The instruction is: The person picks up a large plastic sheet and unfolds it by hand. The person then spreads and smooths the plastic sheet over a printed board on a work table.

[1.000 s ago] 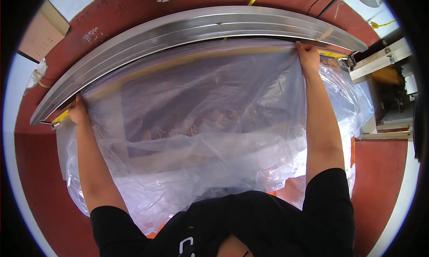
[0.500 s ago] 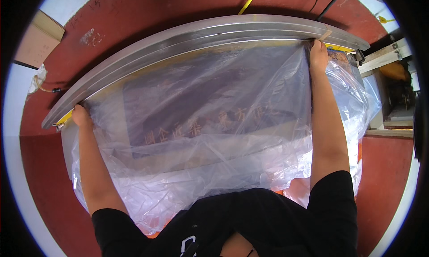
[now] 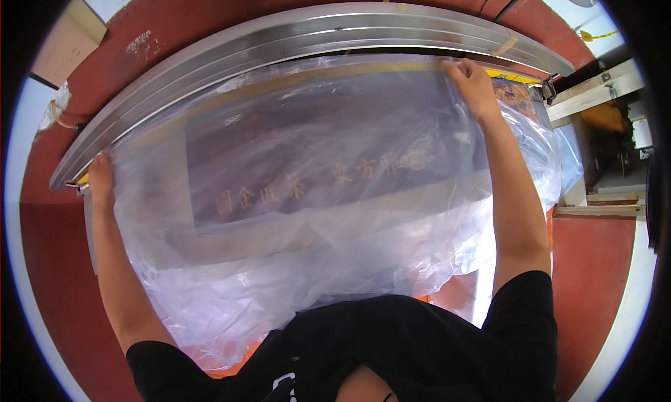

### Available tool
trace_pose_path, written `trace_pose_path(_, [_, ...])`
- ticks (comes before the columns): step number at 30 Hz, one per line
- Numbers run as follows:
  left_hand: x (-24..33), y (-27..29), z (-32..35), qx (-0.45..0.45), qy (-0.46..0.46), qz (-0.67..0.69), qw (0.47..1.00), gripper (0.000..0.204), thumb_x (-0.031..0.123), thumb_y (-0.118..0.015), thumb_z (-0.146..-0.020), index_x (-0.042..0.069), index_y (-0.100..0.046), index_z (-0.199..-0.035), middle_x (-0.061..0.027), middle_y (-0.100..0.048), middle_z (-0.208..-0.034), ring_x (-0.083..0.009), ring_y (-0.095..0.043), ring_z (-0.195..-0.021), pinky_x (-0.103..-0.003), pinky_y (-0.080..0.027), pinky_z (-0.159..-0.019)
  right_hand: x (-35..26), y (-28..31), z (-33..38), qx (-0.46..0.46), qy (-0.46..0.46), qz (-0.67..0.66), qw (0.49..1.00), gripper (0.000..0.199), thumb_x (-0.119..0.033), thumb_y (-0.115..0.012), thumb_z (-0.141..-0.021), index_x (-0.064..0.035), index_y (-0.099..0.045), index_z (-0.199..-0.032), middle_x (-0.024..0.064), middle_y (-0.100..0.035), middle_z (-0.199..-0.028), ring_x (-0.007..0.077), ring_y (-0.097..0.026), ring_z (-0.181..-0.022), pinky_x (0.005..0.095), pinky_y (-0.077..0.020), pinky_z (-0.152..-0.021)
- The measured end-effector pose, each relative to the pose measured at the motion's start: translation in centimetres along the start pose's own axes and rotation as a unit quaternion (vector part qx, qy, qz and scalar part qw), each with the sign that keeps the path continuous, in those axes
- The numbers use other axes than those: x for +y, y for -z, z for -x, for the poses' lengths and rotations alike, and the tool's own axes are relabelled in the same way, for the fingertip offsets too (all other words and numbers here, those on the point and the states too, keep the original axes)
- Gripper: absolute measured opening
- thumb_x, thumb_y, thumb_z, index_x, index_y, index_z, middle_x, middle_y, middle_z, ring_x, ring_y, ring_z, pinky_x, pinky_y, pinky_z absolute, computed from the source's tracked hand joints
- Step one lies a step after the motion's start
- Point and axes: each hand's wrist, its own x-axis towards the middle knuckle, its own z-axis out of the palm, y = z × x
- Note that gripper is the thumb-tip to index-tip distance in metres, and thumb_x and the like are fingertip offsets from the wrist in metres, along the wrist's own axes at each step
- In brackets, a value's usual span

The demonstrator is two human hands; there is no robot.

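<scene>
A large clear plastic bag [image 3: 293,262] is stretched before me over a dark flat panel [image 3: 279,143] with a row of carved or printed characters, which shows through the film. My left hand [image 3: 101,171] is closed on the film at the far left corner. At the far right, my right hand [image 3: 472,84] pinches the bag's far edge between thumb and fingers. Just beyond both hands runs a long silvery metal bar [image 3: 328,33], curved by the lens. The bag's far edge lies along the bar's near side.
Yellow strips [image 3: 514,75] show under the bar's ends. A patterned brown piece [image 3: 514,98] sits right of my right hand. Farther right are a pale wooden frame [image 3: 590,94] and cables [image 3: 514,3]. A cardboard box [image 3: 70,38] stands far left on the red floor [image 3: 161,24]. Orange material [image 3: 237,363] shows beneath the bag.
My right hand has shifted left and off the bar, bringing the bag's edge with it. My left hand has moved slightly left. The bag's far edge now shows, drawn out along the bar.
</scene>
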Motion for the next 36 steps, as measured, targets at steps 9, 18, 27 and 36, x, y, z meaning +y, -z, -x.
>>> trace_pose_path(9, [14.3,4.0,0.1,-0.109,-0.128,0.022,0.986,0.025,0.01,-0.04,-0.072,0.002,-0.046,-0.094,-0.0163,-0.049,-0.088,-0.0277,-0.046,-0.081,-0.034,-0.037,-0.069,-2.5,-4.0,5.2,-0.12,-0.002,-0.329,0.937,0.015,-0.02,-0.051,-0.071,-0.0061,-0.048,-0.066,-0.0046,-0.039,-0.051,0.0017,-0.032,-0.048,0.0153,-0.0264,-0.044])
trace_pose_path(18, [44.2,6.1,5.6,-0.292,-0.171,0.593,0.731,0.017,0.014,-0.05,-0.067,0.004,-0.04,-0.059,-0.0027,-0.036,-0.049,-0.0086,-0.034,-0.046,-0.022,-0.029,-0.042,0.4,1.7,7.2,0.152,0.17,0.046,0.973,0.021,-0.023,-0.057,-0.062,-0.0054,-0.047,-0.068,0.0056,-0.044,-0.055,0.0173,-0.041,-0.049,0.025,-0.0357,-0.049])
trace_pose_path(27, [13.9,10.2,8.6,-0.371,0.114,0.459,0.799,0.014,0.005,-0.053,-0.06,0.007,-0.04,-0.054,0.0055,-0.036,-0.05,-0.0031,-0.034,-0.045,-0.017,-0.027,-0.041,-2.3,-1.7,13.9,-0.157,0.31,0.231,0.909,0.056,-0.04,-0.048,-0.065,-0.0134,-0.032,-0.111,0.0109,-0.023,-0.118,0.0264,-0.015,-0.111,0.0378,-0.0098,-0.09])
trace_pose_path(36, [9.9,7.6,11.7,-0.064,0.034,0.102,0.992,0.019,0.013,-0.046,-0.073,-0.001,-0.037,-0.062,-0.0137,-0.035,-0.048,-0.0171,-0.028,-0.041,-0.026,-0.028,-0.04,-3.3,-3.1,12.8,-0.044,0.193,0.314,0.929,0.058,-0.044,-0.041,-0.068,-0.007,-0.03,-0.111,0.0087,-0.024,-0.118,0.0242,-0.015,-0.111,0.0392,-0.0099,-0.089])
